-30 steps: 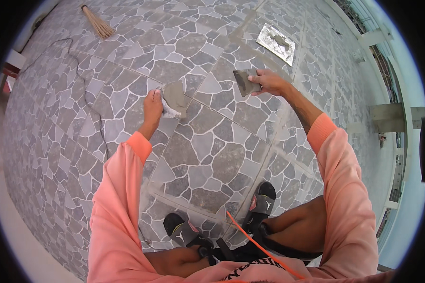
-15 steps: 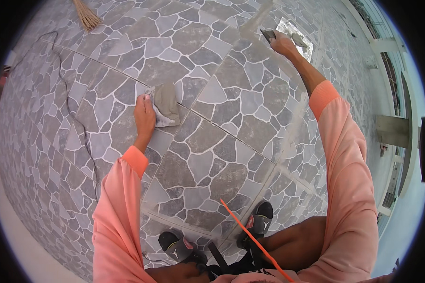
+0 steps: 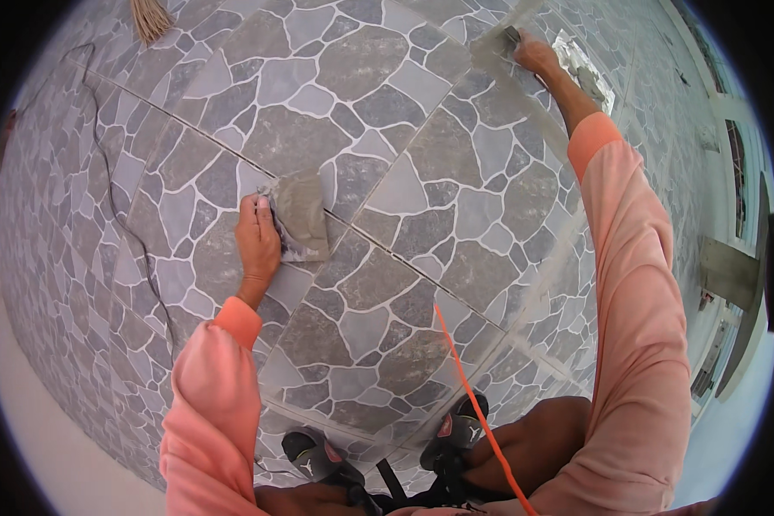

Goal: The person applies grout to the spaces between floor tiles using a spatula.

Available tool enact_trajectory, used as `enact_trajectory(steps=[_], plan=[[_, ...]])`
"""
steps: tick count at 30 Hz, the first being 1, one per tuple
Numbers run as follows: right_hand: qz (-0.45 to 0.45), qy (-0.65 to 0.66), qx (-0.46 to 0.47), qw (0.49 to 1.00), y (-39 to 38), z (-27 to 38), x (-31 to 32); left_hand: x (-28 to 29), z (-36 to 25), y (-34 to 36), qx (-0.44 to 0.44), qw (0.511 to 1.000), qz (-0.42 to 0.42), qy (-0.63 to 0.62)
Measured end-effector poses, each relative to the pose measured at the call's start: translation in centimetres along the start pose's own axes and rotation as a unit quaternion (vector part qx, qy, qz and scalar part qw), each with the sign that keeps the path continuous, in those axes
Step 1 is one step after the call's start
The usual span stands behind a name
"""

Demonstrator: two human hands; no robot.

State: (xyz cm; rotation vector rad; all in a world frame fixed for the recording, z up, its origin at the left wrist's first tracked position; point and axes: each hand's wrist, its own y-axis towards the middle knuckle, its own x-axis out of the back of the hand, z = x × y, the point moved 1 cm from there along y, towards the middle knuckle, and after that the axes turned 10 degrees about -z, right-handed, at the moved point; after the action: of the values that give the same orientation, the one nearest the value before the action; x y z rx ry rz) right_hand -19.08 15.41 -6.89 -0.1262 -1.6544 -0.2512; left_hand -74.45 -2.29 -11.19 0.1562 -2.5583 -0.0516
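Note:
My left hand (image 3: 258, 243) is closed on the left edge of a flat, squarish plate (image 3: 302, 254). A layer of wet grey grout (image 3: 297, 205) covers much of its top. Far off at the upper right, my right hand (image 3: 537, 57) grips a small dark scraper (image 3: 513, 35), most of it hidden by the fingers. The scraper is at a grey-smeared joint (image 3: 490, 50) between tiles. Just right of that hand lies crumpled silver foil (image 3: 581, 64) with grey paste on it.
Stone-patterned floor tiles (image 3: 365, 60) spread all around. A dark cable (image 3: 112, 202) snakes along the left, and a straw broom (image 3: 150, 21) lies at the upper left. My sandalled feet (image 3: 322, 456) are at the bottom. An orange cord (image 3: 482, 417) hangs in front of me. Railings stand far right.
My right hand with the scraper has moved from beside the foil, leftward and away, to the smeared joint. My left hand still holds the plate; the whole view has shifted slightly.

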Motion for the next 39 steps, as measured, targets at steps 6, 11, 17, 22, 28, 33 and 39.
enact_trajectory(steps=[6, 11, 17, 22, 28, 33, 39], plan=[[-0.001, 0.003, 0.054, 0.999, 0.6, -1.1, -0.9, -0.6, -0.6, -0.3, -0.039, 0.999, -0.016, 0.006], [-0.044, 0.106, 0.162, 0.98, -5.0, 2.3, 0.0, 0.3, -0.4, -0.1, -0.001, 0.999, 0.016, 0.04], [0.034, 0.147, 0.104, 0.983, -1.3, 0.7, 3.8, 0.8, -0.9, -0.1, 0.021, 0.999, 0.033, 0.031], [0.0, -0.004, 0.09, 0.996, 3.4, -4.3, -0.3, -1.1, -0.6, -0.1, 0.002, 1.0, 0.027, 0.001], [0.063, 0.109, 0.083, 0.989, -1.8, 2.8, 0.9, 0.8, -0.5, 0.1, 0.018, 0.999, 0.029, 0.015], [0.115, 0.118, 0.095, 0.982, -6.1, 7.0, 3.5, 0.3, -0.4, 0.1, -0.043, 0.999, -0.002, 0.01], [-0.039, 0.103, 0.173, 0.979, -11.7, 10.1, 3.0, 0.1, -0.9, -0.1, -0.03, 0.999, 0.014, -0.024]])
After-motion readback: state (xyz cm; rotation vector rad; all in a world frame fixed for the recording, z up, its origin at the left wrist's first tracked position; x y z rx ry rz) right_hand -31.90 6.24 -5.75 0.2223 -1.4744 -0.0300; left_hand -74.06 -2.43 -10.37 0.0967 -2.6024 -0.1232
